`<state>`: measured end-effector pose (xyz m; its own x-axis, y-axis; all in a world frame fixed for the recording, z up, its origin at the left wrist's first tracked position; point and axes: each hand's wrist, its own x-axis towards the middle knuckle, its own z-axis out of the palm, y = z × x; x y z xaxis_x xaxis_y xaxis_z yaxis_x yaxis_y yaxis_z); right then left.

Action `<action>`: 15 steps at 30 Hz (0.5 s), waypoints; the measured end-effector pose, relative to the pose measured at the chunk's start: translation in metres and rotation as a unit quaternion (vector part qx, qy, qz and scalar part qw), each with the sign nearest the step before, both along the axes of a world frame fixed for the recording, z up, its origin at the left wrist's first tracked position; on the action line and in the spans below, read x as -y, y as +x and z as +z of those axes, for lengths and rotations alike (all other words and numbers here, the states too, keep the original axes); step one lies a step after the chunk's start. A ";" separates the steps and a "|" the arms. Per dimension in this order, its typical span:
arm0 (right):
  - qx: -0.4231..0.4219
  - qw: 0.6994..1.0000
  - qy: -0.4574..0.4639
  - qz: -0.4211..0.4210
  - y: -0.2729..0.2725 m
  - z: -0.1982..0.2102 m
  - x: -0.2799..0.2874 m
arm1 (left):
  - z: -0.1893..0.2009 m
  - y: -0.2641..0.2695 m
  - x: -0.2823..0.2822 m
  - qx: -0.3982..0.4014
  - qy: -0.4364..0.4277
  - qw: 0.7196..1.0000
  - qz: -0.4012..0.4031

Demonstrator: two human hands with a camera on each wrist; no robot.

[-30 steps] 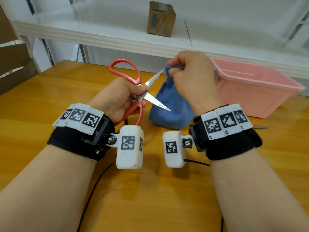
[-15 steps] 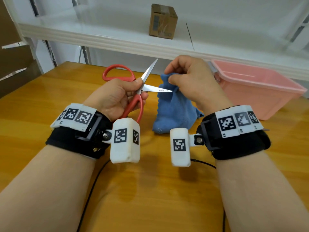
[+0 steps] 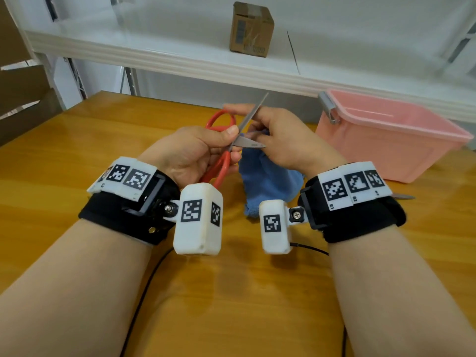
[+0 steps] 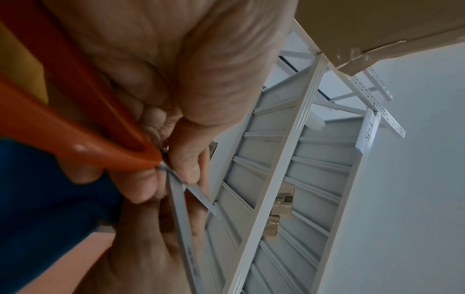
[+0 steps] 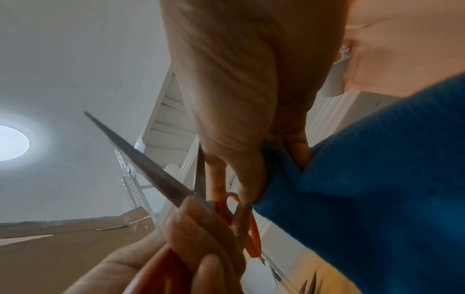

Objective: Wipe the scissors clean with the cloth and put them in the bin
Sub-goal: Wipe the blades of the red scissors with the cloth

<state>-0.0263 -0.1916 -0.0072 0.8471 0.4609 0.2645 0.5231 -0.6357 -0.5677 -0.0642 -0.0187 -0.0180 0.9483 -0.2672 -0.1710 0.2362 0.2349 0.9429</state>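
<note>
My left hand (image 3: 198, 153) grips red-handled scissors (image 3: 220, 161) near the pivot, thumb pressed at the blade base (image 4: 186, 165). The blades stand spread: one points up and away (image 3: 253, 113), the other points right (image 3: 248, 143). My right hand (image 3: 280, 140) holds a blue cloth (image 3: 268, 184) that hangs down to the table, fingers close behind the blades. In the right wrist view the cloth (image 5: 365, 189) is pinched beside the scissors (image 5: 156, 171). A pink bin (image 3: 386, 140) stands at the right rear of the table.
A wooden table (image 3: 77, 155) lies under both arms. A white shelf (image 3: 154, 45) runs behind it with a small cardboard box (image 3: 251, 28) on it. A thin metal object (image 3: 403, 196) lies on the table behind my right wrist. Black cables trail near the front.
The scissors have turned in my left hand, one blade swinging from pointing down-right to pointing up. My right hand with the cloth has moved down and closer in behind the blades.
</note>
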 end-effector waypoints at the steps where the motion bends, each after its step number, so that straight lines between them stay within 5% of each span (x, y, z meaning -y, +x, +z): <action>1: -0.008 1.000 -0.009 0.005 -0.001 0.000 0.000 | 0.000 0.000 0.000 0.006 0.006 1.000 -0.007; 8: 0.017 1.000 0.009 -0.003 -0.001 0.007 0.000 | -0.004 0.002 0.001 0.056 0.049 0.997 -0.032; 15: 0.034 0.984 0.110 -0.135 0.006 0.006 0.015 | 0.002 0.006 -0.007 0.063 0.142 0.988 0.007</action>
